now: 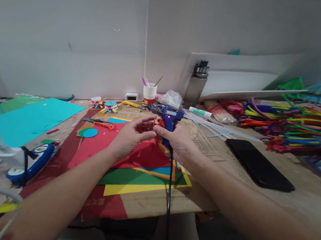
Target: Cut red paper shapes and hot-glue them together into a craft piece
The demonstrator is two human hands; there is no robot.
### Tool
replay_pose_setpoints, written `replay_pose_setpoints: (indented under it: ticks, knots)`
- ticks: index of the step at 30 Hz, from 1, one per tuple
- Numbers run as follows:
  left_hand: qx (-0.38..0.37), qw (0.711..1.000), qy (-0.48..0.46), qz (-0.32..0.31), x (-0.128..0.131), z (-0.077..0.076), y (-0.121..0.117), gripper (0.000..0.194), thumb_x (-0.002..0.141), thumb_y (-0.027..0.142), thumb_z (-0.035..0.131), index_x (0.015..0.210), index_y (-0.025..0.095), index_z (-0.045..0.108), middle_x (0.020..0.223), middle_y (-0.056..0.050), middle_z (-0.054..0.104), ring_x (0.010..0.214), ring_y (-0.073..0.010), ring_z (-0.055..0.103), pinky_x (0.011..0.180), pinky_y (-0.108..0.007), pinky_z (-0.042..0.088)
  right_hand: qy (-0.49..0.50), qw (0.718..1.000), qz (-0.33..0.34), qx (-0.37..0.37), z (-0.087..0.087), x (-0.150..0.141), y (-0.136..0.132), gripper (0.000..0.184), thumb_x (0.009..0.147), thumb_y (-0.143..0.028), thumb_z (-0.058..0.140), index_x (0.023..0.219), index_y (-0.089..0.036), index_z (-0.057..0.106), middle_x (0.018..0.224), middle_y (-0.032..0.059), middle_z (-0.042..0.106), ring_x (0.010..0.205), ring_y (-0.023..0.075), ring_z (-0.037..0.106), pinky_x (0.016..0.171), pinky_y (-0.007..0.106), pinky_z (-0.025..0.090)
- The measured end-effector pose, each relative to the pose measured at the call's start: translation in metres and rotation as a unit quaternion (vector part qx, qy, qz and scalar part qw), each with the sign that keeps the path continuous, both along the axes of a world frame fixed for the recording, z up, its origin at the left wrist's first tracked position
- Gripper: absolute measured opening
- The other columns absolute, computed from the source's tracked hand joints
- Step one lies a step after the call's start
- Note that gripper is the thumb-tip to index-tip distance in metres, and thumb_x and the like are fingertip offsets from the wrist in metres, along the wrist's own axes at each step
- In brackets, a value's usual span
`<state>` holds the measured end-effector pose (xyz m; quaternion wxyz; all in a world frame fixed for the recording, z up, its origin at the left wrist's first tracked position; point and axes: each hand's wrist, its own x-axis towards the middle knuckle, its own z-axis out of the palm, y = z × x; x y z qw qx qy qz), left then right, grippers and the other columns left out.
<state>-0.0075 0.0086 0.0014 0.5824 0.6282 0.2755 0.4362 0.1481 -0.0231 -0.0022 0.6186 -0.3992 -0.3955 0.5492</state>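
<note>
My right hand (pixel 181 143) is wrapped round the handle of a blue hot glue gun (pixel 173 118), whose small red light is lit. Its black cord (pixel 170 191) hangs down over the table's front edge. Close beside the gun, my left hand (pixel 133 137) has its fingers bent toward the thumb; what is between the fingertips is too small to make out. Below both hands lie red sheets (pixel 116 147), with a green sheet (pixel 124 179) and a yellow sheet (pixel 137 186) under them. A blue paper circle (pixel 90 132) and an orange utility knife (pixel 103 123) rest left of my hands.
Behind stand a paper cup (pixel 150 93) and a grey bottle (pixel 196 86). A black phone (pixel 259 165) and many coloured pipe cleaners (pixel 298 122) lie right. At left are a turquoise sheet (pixel 29 120) and a blue power strip (pixel 37 161) with cables.
</note>
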Motion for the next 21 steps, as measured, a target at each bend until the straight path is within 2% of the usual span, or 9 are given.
replay_pose_setpoints:
  ticks: [8, 15, 21]
  knots:
    - [0.006, 0.999, -0.003, 0.045, 0.0011, 0.0031, -0.0024, 0.06, 0.062, 0.021, 0.089, 0.12, 0.02, 0.072, 0.112, -0.008, 0.074, 0.103, -0.0218, 0.067, 0.094, -0.04, 0.055, 0.027, 1.0, 0.015, 0.004, 0.001, 0.0004, -0.0015, 0.049, 0.052, -0.038, 0.094, 0.086, -0.018, 0.066, 0.069, -0.005, 0.065, 0.053, 0.0072, 0.051, 0.052, 0.022, 0.043]
    - [0.022, 0.998, 0.014, 0.056, 0.0008, 0.0014, -0.0025, 0.058, 0.064, 0.025, 0.089, 0.119, 0.02, 0.073, 0.115, -0.008, 0.073, 0.105, -0.0217, 0.065, 0.096, -0.04, 0.054, 0.022, 1.0, 0.015, 0.005, 0.0014, -0.0003, -0.0015, 0.046, 0.054, -0.037, 0.093, 0.085, -0.018, 0.065, 0.065, -0.0057, 0.064, 0.05, 0.0065, 0.05, 0.051, 0.021, 0.042]
    - [0.003, 0.999, 0.004, 0.042, 0.0018, 0.0012, -0.003, 0.057, 0.065, 0.024, 0.087, 0.12, 0.02, 0.072, 0.114, -0.008, 0.073, 0.105, -0.0216, 0.066, 0.097, -0.04, 0.053, 0.032, 0.999, 0.014, -0.006, 0.001, -0.0002, -0.0007, 0.053, 0.051, -0.037, 0.094, 0.092, -0.018, 0.065, 0.07, -0.0049, 0.068, 0.053, 0.0071, 0.055, 0.054, 0.021, 0.046]
